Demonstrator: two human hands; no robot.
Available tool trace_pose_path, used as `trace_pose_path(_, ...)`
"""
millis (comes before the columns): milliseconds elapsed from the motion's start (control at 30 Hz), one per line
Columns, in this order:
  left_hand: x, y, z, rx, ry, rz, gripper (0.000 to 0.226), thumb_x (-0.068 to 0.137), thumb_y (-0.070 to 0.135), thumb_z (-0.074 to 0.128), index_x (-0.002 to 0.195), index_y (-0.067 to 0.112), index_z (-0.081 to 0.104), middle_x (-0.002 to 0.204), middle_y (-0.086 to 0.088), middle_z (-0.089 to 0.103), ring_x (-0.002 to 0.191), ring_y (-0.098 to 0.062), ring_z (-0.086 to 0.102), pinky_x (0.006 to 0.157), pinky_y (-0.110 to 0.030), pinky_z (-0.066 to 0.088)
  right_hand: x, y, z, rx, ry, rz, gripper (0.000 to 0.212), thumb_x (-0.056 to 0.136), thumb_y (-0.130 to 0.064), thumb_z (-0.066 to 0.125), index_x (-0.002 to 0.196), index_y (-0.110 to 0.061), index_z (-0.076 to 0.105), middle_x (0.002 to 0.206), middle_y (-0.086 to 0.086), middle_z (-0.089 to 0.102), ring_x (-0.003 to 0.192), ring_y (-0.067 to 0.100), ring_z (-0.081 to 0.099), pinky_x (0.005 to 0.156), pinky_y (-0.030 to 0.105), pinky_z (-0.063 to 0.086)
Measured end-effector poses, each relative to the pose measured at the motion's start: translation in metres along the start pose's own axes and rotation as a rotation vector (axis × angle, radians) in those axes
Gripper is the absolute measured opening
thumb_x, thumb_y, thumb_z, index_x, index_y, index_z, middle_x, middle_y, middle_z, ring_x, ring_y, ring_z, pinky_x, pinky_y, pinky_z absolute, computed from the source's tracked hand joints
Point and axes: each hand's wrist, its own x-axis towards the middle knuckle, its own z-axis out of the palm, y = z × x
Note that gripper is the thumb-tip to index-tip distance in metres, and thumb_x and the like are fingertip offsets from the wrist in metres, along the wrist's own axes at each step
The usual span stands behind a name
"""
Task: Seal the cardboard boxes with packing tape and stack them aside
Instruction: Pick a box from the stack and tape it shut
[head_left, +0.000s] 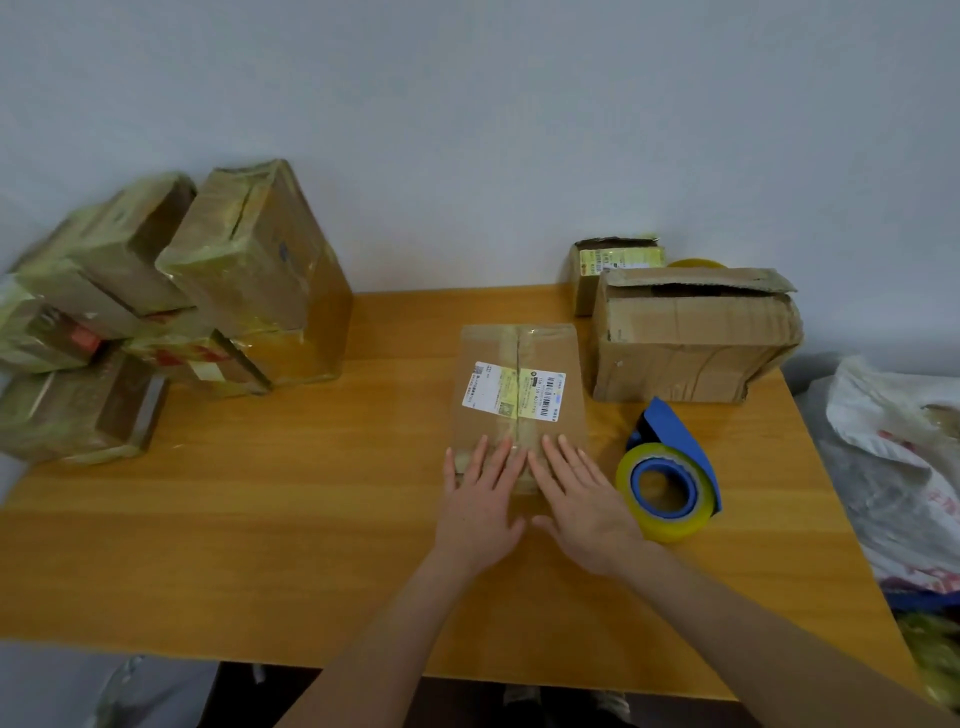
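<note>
We've got both hands — left hand (480, 506) and right hand (582, 506) — flat, fingers straight and lightly spread, pressing tape onto the box (517, 400), probably so the seam sticks, tape dispenser (670, 473) parked close by.

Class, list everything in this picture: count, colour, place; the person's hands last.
Table: one, orange-brown wood, centre.
Sealed boxes: about six, brown under yellowish tape, piled far left.
Labelled box: one, brown, table centre, taped along its seam.
Tape dispenser: one, blue with yellowish roll, right of that box.
Open box: one, brown, crumpled, far right.
Small box: one, brown, yellow-green label, behind the open one.
Plastic bag: one, white, right of the table.
Left hand: one, flat on the centre box's near end.
Right hand: one, flat beside it.
</note>
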Motion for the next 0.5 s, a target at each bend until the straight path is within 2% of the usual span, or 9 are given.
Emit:
trace_pose_path(67,0.001,0.001,-0.001,-0.040,0.043,0.003,0.080,0.079,0.059,0.015,0.153,0.030,0.007,0.158,0.009,-0.003,0.146,-0.018,-0.011,0.110,-0.051,-0.020,-0.001,-0.001,-0.002,0.016,-0.044,-0.009,0.077,0.099,-0.054,0.029,0.146,-0.017,-0.020,0.153,0.006,-0.027,0.143,0.026,-0.025,0.115,0.036,-0.017)
trace_pose_path(133,-0.001,-0.002,-0.005,-0.197,0.114,0.005,0.076,0.084,0.060,0.016,0.153,0.027,0.016,0.157,0.010,0.003,0.147,-0.014,-0.004,0.115,-0.047,-0.014,0.000,-0.002,-0.009,0.093,-0.032,-0.023,0.075,0.097,-0.056,0.029,0.151,-0.019,-0.009,0.157,0.003,-0.021,0.147,0.024,-0.018,0.118,0.034,-0.012)
trace_pose_path(200,-0.006,-0.011,-0.009,-0.468,0.268,-0.097,0.059,0.094,0.048,0.042,0.145,0.019,0.038,0.153,0.004,0.031,0.143,-0.015,0.023,0.120,-0.041,0.014,-0.002,0.002,-0.020,0.306,0.086,0.079,0.063,0.098,-0.048,0.043,0.153,-0.022,0.026,0.162,0.003,0.013,0.148,0.024,0.016,0.120,0.035,0.020)
trace_pose_path(233,-0.008,-0.017,-0.012,-0.556,0.345,-0.207,0.050,0.094,0.038,0.053,0.139,0.017,0.046,0.142,0.001,0.044,0.133,-0.015,0.037,0.113,-0.036,0.030,-0.004,0.006,-0.025,0.374,0.188,0.188,0.054,0.097,-0.044,0.048,0.146,-0.023,0.040,0.152,0.003,0.033,0.136,0.022,0.037,0.108,0.034,0.039)
trace_pose_path(267,-0.011,-0.023,-0.015,-0.609,0.390,-0.332,0.043,0.093,0.033,0.059,0.133,0.017,0.050,0.128,0.000,0.052,0.119,-0.015,0.048,0.102,-0.031,0.041,-0.005,0.011,-0.031,0.401,0.253,0.312,0.049,0.097,-0.042,0.051,0.141,-0.021,0.046,0.137,0.003,0.045,0.119,0.020,0.050,0.091,0.031,0.050)
trace_pose_path(333,-0.014,-0.032,-0.020,-0.711,0.361,-0.525,0.041,0.092,0.033,0.060,0.128,0.015,0.050,0.099,0.003,0.057,0.093,-0.013,0.056,0.079,-0.027,0.050,-0.006,0.021,-0.036,0.435,0.192,0.468,0.050,0.097,-0.045,0.050,0.138,-0.018,0.040,0.113,0.004,0.059,0.089,0.019,0.061,0.062,0.029,0.049)
trace_pose_path(367,-0.014,-0.034,-0.021,-0.743,0.318,-0.551,0.041,0.092,0.034,0.060,0.127,0.015,0.049,0.088,0.006,0.057,0.085,-0.013,0.057,0.071,-0.026,0.050,-0.007,0.021,-0.036,0.460,0.118,0.474,0.054,0.096,-0.047,0.049,0.140,-0.018,0.034,0.103,0.004,0.063,0.079,0.020,0.062,0.055,0.028,0.046)
trace_pose_path(433,-0.013,-0.034,-0.019,-0.782,0.271,-0.529,0.037,0.092,0.032,0.062,0.124,0.015,0.051,0.079,0.009,0.056,0.076,-0.012,0.058,0.064,-0.026,0.049,-0.009,0.020,-0.031,0.540,0.054,0.430,0.059,0.096,-0.043,0.052,0.146,-0.022,0.028,0.101,0.005,0.067,0.075,0.019,0.063,0.054,0.028,0.048)
trace_pose_path(500,-0.013,-0.034,-0.018,-0.824,0.296,-0.521,0.032,0.090,0.025,0.065,0.118,0.015,0.056,0.077,0.009,0.057,0.072,-0.009,0.057,0.061,-0.019,0.046,-0.010,0.019,-0.030,0.565,0.079,0.403,0.060,0.096,-0.034,0.057,0.149,-0.025,0.030,0.112,0.007,0.067,0.086,0.020,0.064,0.068,0.030,0.054)
